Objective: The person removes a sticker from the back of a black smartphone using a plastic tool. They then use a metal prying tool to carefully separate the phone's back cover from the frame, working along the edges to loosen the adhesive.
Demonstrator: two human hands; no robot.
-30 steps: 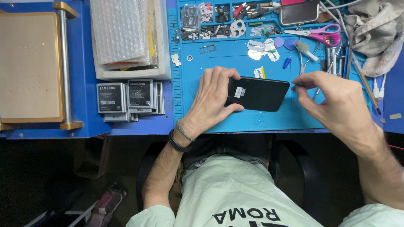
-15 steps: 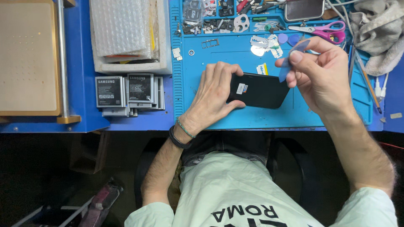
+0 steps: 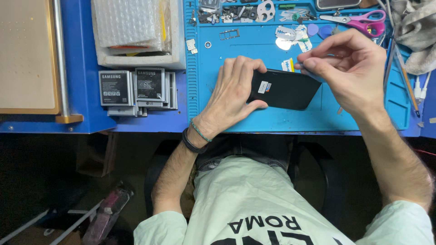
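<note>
Since a moment ago our right hand (image 3: 349, 68) has dropped back toward the black phone (image 3: 285, 89), fingertips pinching a small thin tool at its upper right corner. Our left hand (image 3: 234, 93) clasps the phone's left end, pressing it onto the blue work mat (image 3: 254, 45).

One phone (image 3: 286, 89), one pair of scissors (image 3: 356, 19)

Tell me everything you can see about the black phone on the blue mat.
The black phone is a flat, glossy slab with rounded corners and a small sticker near its left end. It lies slightly tilted on the blue mat. The left hand presses on its left end; the right hand pinches a small tool at its upper right edge.
</note>
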